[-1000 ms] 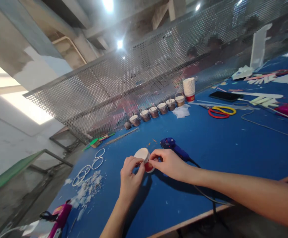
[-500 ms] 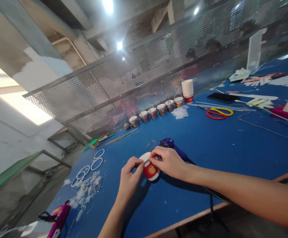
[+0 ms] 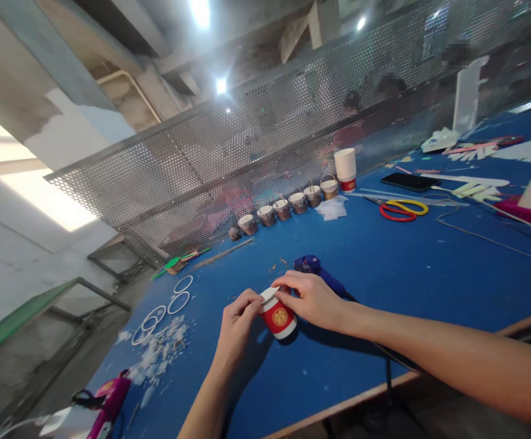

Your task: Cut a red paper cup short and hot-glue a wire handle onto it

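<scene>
A small red and white paper cup [image 3: 278, 317] with a gold emblem is held just above the blue table [image 3: 406, 268], tilted with its mouth toward the upper left. My left hand [image 3: 238, 326] grips its left side near the rim. My right hand [image 3: 308, 299] pinches the rim from the right, and a thin white strip shows at the rim between the fingers. A blue glue gun [image 3: 317, 271] lies right behind my right hand.
A row of small cups [image 3: 288, 208] and a white cup stack [image 3: 346, 166] stand at the mesh fence. Scissors [image 3: 402, 208], a phone [image 3: 410, 181], paper cut-outs and a cable lie to the right. White rings [image 3: 177, 294] and scraps lie left; a pink tool [image 3: 107, 399] is at bottom left.
The cup has turned in my hands: a second ago its open mouth faced me, now its red side with the emblem shows. Both hands have shifted slightly lower and right.
</scene>
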The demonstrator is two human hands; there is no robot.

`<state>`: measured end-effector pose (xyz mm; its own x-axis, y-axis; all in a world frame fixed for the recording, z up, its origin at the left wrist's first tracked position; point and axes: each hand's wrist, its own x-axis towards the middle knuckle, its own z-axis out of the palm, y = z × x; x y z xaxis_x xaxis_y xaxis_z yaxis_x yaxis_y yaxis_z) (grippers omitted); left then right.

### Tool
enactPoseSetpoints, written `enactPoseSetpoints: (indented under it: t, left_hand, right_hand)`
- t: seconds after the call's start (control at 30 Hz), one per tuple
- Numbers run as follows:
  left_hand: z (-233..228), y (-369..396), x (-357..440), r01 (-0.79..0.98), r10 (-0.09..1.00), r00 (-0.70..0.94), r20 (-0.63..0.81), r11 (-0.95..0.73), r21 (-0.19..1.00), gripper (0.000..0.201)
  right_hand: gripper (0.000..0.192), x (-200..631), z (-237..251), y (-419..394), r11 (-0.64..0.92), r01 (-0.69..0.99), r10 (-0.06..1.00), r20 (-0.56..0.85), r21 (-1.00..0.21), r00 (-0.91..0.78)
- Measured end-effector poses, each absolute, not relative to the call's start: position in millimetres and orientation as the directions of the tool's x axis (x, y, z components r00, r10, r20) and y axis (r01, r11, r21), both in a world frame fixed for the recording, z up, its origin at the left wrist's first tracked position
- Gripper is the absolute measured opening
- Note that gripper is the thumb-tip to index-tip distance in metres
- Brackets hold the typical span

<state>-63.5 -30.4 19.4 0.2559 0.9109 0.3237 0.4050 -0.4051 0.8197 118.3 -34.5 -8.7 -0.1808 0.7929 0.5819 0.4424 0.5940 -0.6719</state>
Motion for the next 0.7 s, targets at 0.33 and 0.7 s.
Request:
enactPoseSetpoints:
  t: [0.33,0.7]
  left_hand:
    - [16.9,-26.4,-65.2,0.505,0.807,0.318,0.497,-0.588,0.632,0.021]
    - [12.3,-27.8,-60.8,0.573,0.594,0.390,0.704,-0.755,0.320,0.019]
  right_hand:
    - [0.015,120.2,-15.5,-36.0,0.663,0.546,0.721,0.633,-0.512,-0.282]
    - [0.021,116.8,-19.3,-36.2,0.656,0.675,0.673,0.666,-0.338,-0.321]
